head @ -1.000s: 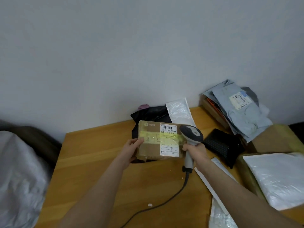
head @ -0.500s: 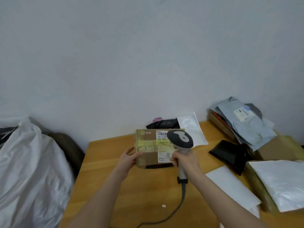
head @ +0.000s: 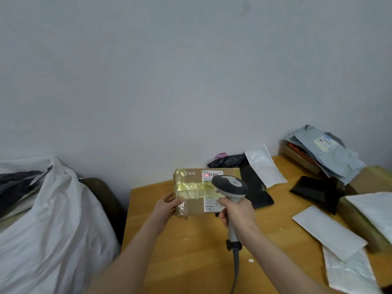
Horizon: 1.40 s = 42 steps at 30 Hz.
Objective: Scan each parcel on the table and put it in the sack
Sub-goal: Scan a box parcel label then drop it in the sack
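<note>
Fingers (head: 169,197) of left hand (head: 166,210) gripped parcel (head: 192,205) by left edge, over counter (head: 191,255), label facing up for reading; right hand (head: 236,214) wrapped scanner (head: 230,184) handle, red beam on barcode (head: 212,174). Sack (head: 53,230) sat left of counter.

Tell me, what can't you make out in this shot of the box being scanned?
Head view: the label on the cardboard box is partly covered by the scanner; its print is too small to read.
The sack runs off the left and bottom edges; its folds hide most of what is inside.
The scanner's cable leaves the bottom edge.
The right hand hides the trigger.
</note>
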Motion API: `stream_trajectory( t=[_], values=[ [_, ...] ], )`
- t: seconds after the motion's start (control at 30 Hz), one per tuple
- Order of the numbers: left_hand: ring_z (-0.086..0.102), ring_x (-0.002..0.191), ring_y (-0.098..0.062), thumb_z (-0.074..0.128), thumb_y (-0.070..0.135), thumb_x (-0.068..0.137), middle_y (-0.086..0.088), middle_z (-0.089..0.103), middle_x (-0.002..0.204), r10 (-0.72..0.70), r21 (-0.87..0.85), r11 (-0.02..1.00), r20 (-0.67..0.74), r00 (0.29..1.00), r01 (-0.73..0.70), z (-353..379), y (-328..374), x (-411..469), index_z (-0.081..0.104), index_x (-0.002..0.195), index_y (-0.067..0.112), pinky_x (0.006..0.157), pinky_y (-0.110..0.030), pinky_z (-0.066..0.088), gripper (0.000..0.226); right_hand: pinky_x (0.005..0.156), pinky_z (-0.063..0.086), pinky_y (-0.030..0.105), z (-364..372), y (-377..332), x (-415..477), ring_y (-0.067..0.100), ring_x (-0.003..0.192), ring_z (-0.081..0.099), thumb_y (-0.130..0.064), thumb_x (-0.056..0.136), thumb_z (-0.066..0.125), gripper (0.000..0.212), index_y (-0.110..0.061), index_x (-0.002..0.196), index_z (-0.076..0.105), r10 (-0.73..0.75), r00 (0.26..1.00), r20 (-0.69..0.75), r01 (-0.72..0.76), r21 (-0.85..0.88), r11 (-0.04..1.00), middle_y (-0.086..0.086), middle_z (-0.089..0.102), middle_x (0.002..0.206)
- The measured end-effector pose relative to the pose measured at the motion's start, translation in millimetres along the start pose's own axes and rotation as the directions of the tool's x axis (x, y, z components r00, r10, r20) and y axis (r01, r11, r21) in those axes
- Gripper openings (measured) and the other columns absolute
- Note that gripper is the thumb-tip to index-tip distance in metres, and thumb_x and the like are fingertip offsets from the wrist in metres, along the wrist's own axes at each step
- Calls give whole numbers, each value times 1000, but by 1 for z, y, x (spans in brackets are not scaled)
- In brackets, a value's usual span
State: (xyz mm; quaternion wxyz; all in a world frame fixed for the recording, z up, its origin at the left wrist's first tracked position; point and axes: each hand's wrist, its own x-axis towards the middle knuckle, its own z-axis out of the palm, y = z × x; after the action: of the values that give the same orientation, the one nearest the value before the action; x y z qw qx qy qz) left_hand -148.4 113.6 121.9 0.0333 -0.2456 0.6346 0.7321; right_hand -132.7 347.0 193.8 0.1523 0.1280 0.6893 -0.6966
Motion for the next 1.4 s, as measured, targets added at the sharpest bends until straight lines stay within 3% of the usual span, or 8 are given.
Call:
stream_trajectory(
  t=[0.37, 0.77, 0.87, 0.93, 1.03, 1.23, 1.3, 1.4],
  values=[
    [66, 99, -24, 76, 11, 76, -12, 64, 122, 21, 5, 1000, 0, 1000, -21, -38, 8, -19, 44, 139, 2, 78, -34, 56, 71, 44, 43, 26, 33, 0, -27, 16, 36, 46, -9, 84, 64, 13, 1, 75, 64, 13, 1000, -18, -12, 28, 1000, 7, 58, 47],
    [69, 78, -11, 77, 25, 79, -3, 73, 98, 158, 5, 987, -237, 959, -161, -72, 80, -102, 51, 132, 11, 60, -23, 53, 60, 59, 51, 33, 76, -47, -43, 17, 50, 56, -11, 86, 69, 12, -6, 76, 66, -190, 971, 145, 183, 55, 981, 7, 65, 57],
    [63, 72, -12, 76, 28, 79, 1, 72, 87, 216, -12, 972, -363, 907, -237, -108, 115, -130, 49, 133, 15, 67, -26, 51, 62, 68, 54, 38, 118, -64, -55, 19, 55, 59, -12, 85, 70, 11, -8, 76, 65, -241, 942, 234, 239, 38, 970, 7, 67, 60],
    [63, 84, -16, 76, 31, 79, 1, 68, 95, 261, -14, 953, -459, 849, -301, -143, 137, -151, 47, 136, 17, 73, -30, 53, 65, 73, 56, 40, 153, -73, -67, 19, 57, 60, -14, 85, 69, 10, -9, 77, 65, -267, 919, 289, 271, 27, 962, 7, 69, 63],
    [68, 86, -18, 77, 33, 77, 0, 68, 103, 300, -10, 926, -583, 755, -377, -198, 163, -182, 49, 134, 20, 67, -35, 57, 64, 75, 58, 42, 206, -80, -84, 19, 58, 60, -12, 84, 67, 9, -10, 76, 65, -285, 893, 349, 301, 7, 953, 9, 69, 67],
    [59, 109, -24, 80, 35, 73, -5, 54, 132, 346, 99, 897, -764, 545, -431, -328, 184, -220, 32, 145, 30, 92, -45, 52, 86, 73, 57, 41, 315, -79, -104, 18, 54, 61, -15, 79, 68, 15, -10, 66, 66, -275, 874, 400, 311, -26, 950, 5, 69, 58],
    [59, 110, -24, 79, 36, 74, -5, 52, 135, 360, 149, 903, -776, 518, -404, -371, 183, -223, 28, 146, 33, 91, -45, 53, 89, 69, 56, 38, 351, -76, -104, 17, 50, 60, -17, 77, 68, 14, -10, 65, 65, -269, 886, 378, 305, -36, 952, 4, 69, 58],
    [53, 120, -29, 79, 37, 75, -6, 46, 143, 280, 132, 949, -775, 567, -287, -419, 179, -213, 18, 150, 31, 92, -50, 51, 97, 72, 58, 39, 398, -64, -98, 17, 54, 64, -22, 77, 69, 14, -9, 79, 64, -241, 910, 338, 275, -57, 960, 4, 68, 66]
  ],
)
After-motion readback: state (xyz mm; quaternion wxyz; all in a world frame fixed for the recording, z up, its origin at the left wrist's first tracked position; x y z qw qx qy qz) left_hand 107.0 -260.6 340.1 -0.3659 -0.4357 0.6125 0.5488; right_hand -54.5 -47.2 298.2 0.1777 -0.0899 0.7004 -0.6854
